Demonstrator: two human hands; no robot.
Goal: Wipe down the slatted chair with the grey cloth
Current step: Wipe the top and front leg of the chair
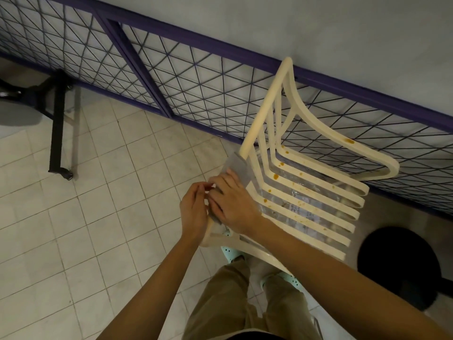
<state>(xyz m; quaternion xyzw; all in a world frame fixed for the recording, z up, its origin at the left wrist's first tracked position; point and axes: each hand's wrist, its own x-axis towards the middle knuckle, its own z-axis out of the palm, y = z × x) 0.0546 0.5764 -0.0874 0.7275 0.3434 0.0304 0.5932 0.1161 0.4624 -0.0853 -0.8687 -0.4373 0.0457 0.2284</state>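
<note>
plain tiled indoor room: pale floor tiles (73,217), purple-framed wire grille (196,77)

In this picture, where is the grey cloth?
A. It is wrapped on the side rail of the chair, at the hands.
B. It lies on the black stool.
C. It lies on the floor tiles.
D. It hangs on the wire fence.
A: the grey cloth sits around the side rail of the chair, with the right hand laid over it and the left hand gripping it from the other side.
</note>
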